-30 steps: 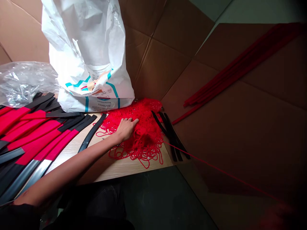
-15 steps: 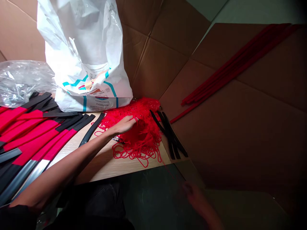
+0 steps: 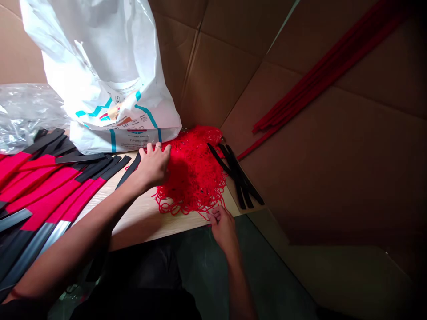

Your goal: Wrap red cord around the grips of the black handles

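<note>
Touching red yarn (image 3: 191, 178) w/ both hands (image 3: 153, 166) (image 3: 224, 231), wood table (image 3: 143, 222), cardboard walls (image 3: 216, 80) behind

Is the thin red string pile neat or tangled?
Tangled: the thin red string pile is a heap on the wooden table, loose loops spilling by the right hand.

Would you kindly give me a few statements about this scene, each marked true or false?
1. The left hand rests against the tangled red cord. True.
2. The right hand is holding one of the black strips. False: it is at the near edge of the cord, pinching strands, and the strips lie beyond.
3. A ring is on a finger of the left hand. True.
4. The white polyethylene sack stands to the right of the cord. False: it stands to the cord's left.
</note>
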Demonstrator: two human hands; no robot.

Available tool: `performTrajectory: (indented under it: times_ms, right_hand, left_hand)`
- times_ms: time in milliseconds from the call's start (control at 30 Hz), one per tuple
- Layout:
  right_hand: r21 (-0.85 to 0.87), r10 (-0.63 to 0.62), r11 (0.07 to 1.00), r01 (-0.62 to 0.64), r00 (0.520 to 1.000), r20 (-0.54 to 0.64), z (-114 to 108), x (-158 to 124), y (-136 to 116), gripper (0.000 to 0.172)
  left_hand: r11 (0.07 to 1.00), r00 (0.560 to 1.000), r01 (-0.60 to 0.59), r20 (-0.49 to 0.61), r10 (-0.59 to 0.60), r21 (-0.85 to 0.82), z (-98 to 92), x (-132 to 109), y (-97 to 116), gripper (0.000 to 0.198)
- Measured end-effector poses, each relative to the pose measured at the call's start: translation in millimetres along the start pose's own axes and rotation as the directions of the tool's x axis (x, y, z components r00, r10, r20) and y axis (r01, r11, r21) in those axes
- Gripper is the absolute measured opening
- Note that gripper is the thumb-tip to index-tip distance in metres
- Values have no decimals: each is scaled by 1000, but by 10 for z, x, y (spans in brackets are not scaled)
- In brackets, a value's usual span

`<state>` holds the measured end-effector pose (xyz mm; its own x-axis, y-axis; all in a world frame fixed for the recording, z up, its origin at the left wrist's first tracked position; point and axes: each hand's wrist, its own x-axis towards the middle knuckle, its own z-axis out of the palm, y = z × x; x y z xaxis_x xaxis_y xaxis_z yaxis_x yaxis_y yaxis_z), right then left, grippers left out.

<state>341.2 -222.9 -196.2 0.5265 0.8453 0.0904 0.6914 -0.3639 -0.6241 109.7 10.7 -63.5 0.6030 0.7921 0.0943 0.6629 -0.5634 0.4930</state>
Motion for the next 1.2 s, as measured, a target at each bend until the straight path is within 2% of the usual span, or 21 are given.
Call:
performTrajectory:
  times_ms: [100,200,300,367,467,533,633,767,900,967,1067,1200]
  right_hand:
    - [40,-5,999,4,1000,23,-9,-77,40,25]
    - [120,9,993,-11,1000,17,-44,-163,50,28]
    - [215,61,975,-56,998,-18,-113,-261,112,31]
    - [279,99,957,-84,994,-40,-164,-318,187,32]
    - [364,144,924,-115,988,-55,-215,-374,310,35]
    - [407,161,905,-126,986,-51,-227,-392,372,36]
    - [447,173,885,-132,984,-51,-243,-405,420,36]
    - [476,206,865,-162,978,-42,-354,-437,426,38]
    - [471,265,841,-266,962,69,-552,-532,417,56]
    - [447,306,839,-308,949,80,-634,-601,433,61]
    - [424,390,835,-351,921,-4,-704,-716,525,66]
    - [392,507,826,-405,837,-204,-736,-878,768,63]
  left_hand:
    - [986,984,-133,129,120,98,139,-77,199,68]
    - [964,949,-220,262,175,152,518,-91,372,71]
    - [943,953,-207,270,135,260,858,-77,401,63]
    - [929,965,-197,227,128,313,952,-72,354,58]
    - [917,979,-175,166,122,358,923,-89,254,64]
    - [913,990,-117,122,75,392,871,-117,187,69]
    - [903,996,-18,89,-22,428,848,-149,94,61]
    - [919,977,-64,213,-22,388,892,-128,19,44]
    - [929,952,-157,300,53,335,886,-104,38,43]
    - [931,933,-204,349,91,302,851,-121,54,44]
    - [939,905,-244,405,130,242,778,-150,31,40]
    - [951,897,-262,403,179,162,692,-102,-107,35]
